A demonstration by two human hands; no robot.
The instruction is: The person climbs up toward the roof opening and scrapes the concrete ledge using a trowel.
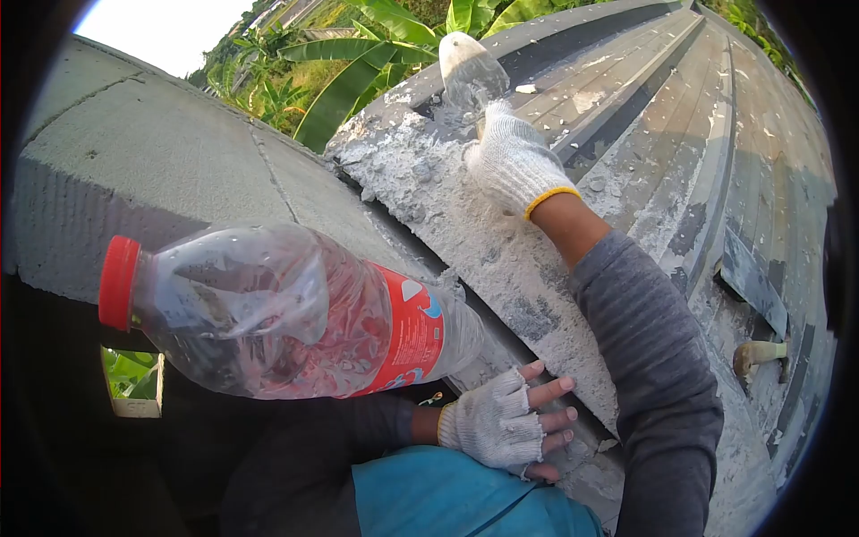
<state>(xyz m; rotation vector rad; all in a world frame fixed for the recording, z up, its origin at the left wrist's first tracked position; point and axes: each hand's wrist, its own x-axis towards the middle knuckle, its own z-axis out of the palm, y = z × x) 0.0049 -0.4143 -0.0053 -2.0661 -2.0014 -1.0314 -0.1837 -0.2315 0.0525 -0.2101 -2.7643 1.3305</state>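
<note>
My right hand [521, 166], in a white knitted glove with a yellow cuff, is closed around a trowel, its handle hidden in my grip. The mortar-smeared trowel blade [472, 73] points away, over the far end of the crumbly grey-white mortar [474, 224] along the roof edge. Bare fingertips stick out of the glove on my left hand [506, 421]. Its fingers are spread, palm down, by the gap at the mortar's near edge. Beside it, a big clear plastic bottle [268, 309] with a red cap and red label lies on its side, looking dented.
A grey block wall [161, 152] runs along the left, separated from the roof by a dark gap. The ribbed roof [662, 116] slopes off to the right, scattered with debris. A loose metal strip [753, 282] and a pale-handled tool [761, 353] lie there. Banana leaves [358, 80] rise beyond.
</note>
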